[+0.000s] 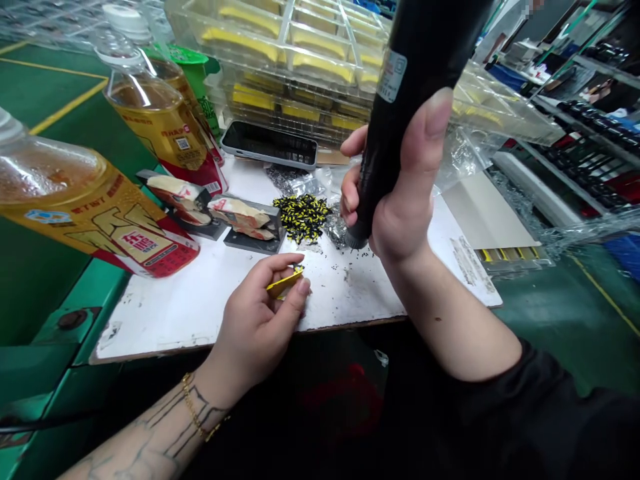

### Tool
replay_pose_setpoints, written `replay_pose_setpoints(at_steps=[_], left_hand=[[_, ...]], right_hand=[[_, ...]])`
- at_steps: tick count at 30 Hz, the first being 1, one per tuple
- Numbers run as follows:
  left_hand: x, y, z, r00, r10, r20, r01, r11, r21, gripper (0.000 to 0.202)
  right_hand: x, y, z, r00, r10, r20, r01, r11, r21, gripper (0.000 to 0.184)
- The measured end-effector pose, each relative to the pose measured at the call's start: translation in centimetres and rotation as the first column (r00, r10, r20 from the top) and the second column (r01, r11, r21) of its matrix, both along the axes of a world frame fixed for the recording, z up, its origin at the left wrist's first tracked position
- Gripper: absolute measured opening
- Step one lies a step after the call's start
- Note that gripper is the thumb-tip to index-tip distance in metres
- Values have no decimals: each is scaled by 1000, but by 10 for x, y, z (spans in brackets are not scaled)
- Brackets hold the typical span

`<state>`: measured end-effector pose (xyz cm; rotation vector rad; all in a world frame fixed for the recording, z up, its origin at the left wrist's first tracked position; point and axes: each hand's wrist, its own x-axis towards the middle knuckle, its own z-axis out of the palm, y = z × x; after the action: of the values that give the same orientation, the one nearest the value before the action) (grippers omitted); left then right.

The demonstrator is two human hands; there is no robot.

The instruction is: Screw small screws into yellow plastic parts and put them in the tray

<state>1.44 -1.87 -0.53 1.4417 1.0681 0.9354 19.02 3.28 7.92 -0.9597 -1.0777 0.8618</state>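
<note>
My right hand [410, 187] is wrapped round a black electric screwdriver [425, 47], held upright with its lower end over the white board; any bit there is hard to make out. My left hand [265, 307], low over the board's front edge, pinches a small yellow part [284, 285] with a dark end between thumb and fingers. Part of that piece is hidden by the fingers. Just beyond lies a heap of small black-and-yellow pieces [303, 219]. Tiny dark screws [340, 267] are scattered on the board beneath the screwdriver.
Two grey blocks with worn tape [243, 217] stand left of the heap. Drink bottles [110, 213] line the left side. Behind are a phone [270, 145] and stacked clear trays [300, 53] with yellow parts. A grey card [485, 207] lies right of the white board [165, 313].
</note>
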Motion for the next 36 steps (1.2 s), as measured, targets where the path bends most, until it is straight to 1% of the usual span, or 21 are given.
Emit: replay_pose_setpoints(at_steps=[3,7,14,17,20,23,27,31,34,36], left_hand=[[1,1,2,1000,-4,8,4,1000,-5,43],[7,0,6,999,32,-5,-32,999,21,44],[17,-3,10,988,148,-35,-146,987,60,45],[22,-7,10,974,228,-4,-227,972,60,48],[31,-12,13,955,296,3,-296,954,48,48],[49,-17,16,954,298,-13,-298,954,21,48],[82,-19,23,962,271,16,-271,962,17,44],[113,-17,28,980,197,28,-197,980,0,43],[126,-17,29,987,157,28,-157,988,-4,48],[127,-19,30,989,145,25,-145,989,-11,51]], right_hand=[[12,-8,4,999,-36,-12,37,997,65,72],[30,-22,11,998,-65,22,65,998,13,74],[49,-37,27,995,-78,68,80,997,-16,77],[60,-42,33,997,-78,29,78,997,1,75],[76,-49,33,998,-55,1,55,998,7,71],[96,-57,26,1000,-22,14,21,999,26,64],[120,-63,16,999,51,18,-52,997,66,59],[133,-61,16,999,44,-4,-43,993,110,59],[138,-56,15,999,29,-27,-26,994,103,58],[138,-51,12,997,28,-77,-19,993,116,59]])
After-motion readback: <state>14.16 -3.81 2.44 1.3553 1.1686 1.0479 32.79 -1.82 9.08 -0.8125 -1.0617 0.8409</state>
